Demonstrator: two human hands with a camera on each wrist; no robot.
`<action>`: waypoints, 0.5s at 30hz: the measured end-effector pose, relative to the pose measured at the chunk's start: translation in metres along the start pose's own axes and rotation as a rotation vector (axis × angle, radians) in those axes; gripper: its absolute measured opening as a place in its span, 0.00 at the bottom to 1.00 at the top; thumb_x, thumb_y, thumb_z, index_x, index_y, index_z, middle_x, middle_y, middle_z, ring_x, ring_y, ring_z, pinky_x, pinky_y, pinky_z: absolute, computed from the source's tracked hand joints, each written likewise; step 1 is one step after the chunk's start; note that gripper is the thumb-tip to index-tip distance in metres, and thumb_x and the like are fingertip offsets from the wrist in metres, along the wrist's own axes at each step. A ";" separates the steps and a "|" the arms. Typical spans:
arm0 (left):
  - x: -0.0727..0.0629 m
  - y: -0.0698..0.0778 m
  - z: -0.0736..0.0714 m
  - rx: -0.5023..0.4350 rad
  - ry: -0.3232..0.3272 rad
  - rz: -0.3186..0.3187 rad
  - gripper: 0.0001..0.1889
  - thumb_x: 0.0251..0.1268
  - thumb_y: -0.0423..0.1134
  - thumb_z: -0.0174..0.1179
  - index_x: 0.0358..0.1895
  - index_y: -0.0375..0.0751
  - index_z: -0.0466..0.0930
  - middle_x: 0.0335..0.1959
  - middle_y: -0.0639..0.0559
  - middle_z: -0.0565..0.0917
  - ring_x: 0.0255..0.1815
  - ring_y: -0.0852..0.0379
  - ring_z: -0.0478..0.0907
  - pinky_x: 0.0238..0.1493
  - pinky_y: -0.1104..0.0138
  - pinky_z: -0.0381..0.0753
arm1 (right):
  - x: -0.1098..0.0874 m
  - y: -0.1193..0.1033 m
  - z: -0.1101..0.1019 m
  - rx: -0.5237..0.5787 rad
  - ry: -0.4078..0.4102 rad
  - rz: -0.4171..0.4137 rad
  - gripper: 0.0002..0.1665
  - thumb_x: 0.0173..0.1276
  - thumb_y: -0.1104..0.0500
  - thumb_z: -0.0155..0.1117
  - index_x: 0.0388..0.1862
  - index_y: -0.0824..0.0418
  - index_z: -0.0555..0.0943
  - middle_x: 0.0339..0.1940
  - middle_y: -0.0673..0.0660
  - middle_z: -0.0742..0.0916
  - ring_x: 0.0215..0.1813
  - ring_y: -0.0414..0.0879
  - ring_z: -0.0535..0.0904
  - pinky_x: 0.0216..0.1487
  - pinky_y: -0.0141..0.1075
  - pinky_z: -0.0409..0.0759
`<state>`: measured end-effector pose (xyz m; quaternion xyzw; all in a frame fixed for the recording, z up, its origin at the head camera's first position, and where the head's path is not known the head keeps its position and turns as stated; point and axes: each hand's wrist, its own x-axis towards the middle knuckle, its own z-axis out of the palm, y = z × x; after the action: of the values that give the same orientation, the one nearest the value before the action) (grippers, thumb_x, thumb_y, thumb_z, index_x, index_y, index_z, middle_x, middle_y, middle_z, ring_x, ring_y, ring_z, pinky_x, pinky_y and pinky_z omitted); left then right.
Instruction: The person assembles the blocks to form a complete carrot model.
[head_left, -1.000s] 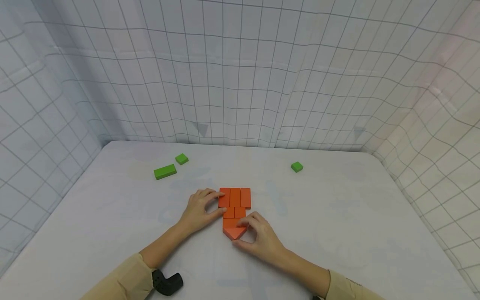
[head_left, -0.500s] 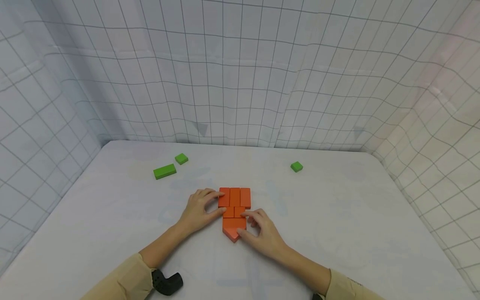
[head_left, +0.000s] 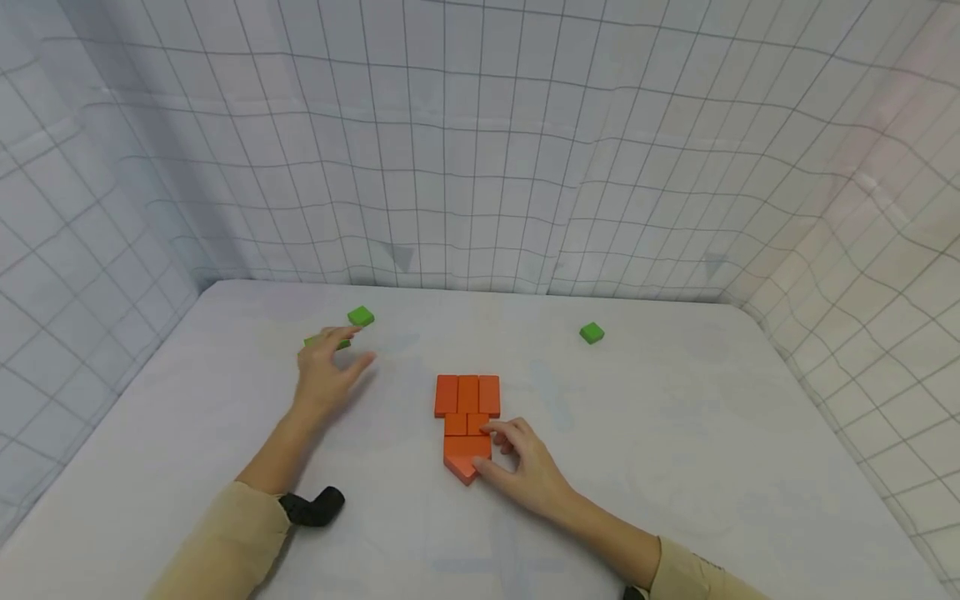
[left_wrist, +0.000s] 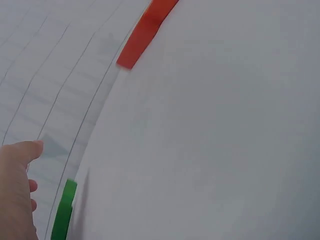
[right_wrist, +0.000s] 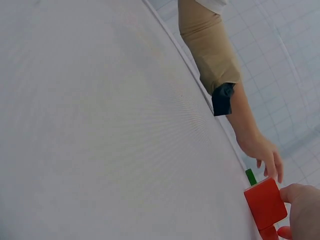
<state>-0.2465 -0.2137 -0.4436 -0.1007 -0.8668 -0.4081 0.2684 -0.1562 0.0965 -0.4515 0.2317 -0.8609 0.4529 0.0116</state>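
In the head view, my left hand (head_left: pixel 324 383) is over the long green block (head_left: pixel 343 343), hiding much of it. Thumb and fingers are spread apart, with nothing seen between them. Orange blocks form a figure at the table's middle: three upright blocks (head_left: pixel 468 393) side by side, two small ones (head_left: pixel 455 425) below, then a wider part (head_left: pixel 461 447) ending in a point. My right hand (head_left: pixel 528 475) rests at the figure's right side, thumb at the pointed part, index finger at the right small block. The right wrist view shows the thumb beside an orange block (right_wrist: pixel 266 204).
One small green block (head_left: pixel 361 316) lies beyond my left hand. Another small green block (head_left: pixel 592 332) is at the back right. A black device (head_left: pixel 313 508) is strapped at the left cuff. Grid-patterned white curtains (head_left: pixel 480 167) surround the white table (head_left: pixel 675 433).
My left hand has left the orange blocks and moved left and away to the long green block. My right hand shifted slightly up along the figure, its index finger leaving the pointed part.
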 end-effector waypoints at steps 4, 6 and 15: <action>0.006 -0.025 -0.024 0.038 0.005 -0.099 0.24 0.53 0.37 0.65 0.54 0.33 0.73 0.50 0.35 0.72 0.54 0.35 0.62 0.54 0.39 0.49 | 0.000 0.000 0.000 0.004 -0.001 0.004 0.23 0.58 0.49 0.65 0.51 0.56 0.76 0.37 0.49 0.75 0.38 0.40 0.71 0.41 0.31 0.72; 0.006 -0.036 -0.032 0.050 0.011 -0.122 0.25 0.54 0.38 0.65 0.55 0.33 0.72 0.49 0.35 0.72 0.54 0.34 0.61 0.52 0.38 0.49 | 0.000 0.000 0.000 0.005 -0.002 0.006 0.23 0.59 0.49 0.65 0.51 0.55 0.76 0.37 0.49 0.75 0.38 0.40 0.71 0.41 0.31 0.72; 0.004 -0.053 -0.049 0.175 -0.086 -0.191 0.26 0.57 0.45 0.62 0.57 0.34 0.71 0.49 0.35 0.72 0.50 0.34 0.62 0.50 0.37 0.51 | 0.001 0.001 -0.002 0.001 -0.017 0.027 0.24 0.59 0.48 0.65 0.52 0.54 0.75 0.38 0.48 0.75 0.39 0.40 0.70 0.42 0.31 0.72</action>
<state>-0.2520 -0.2850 -0.4501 -0.0116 -0.9155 -0.3497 0.1986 -0.1574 0.0982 -0.4506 0.2241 -0.8637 0.4514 -0.0018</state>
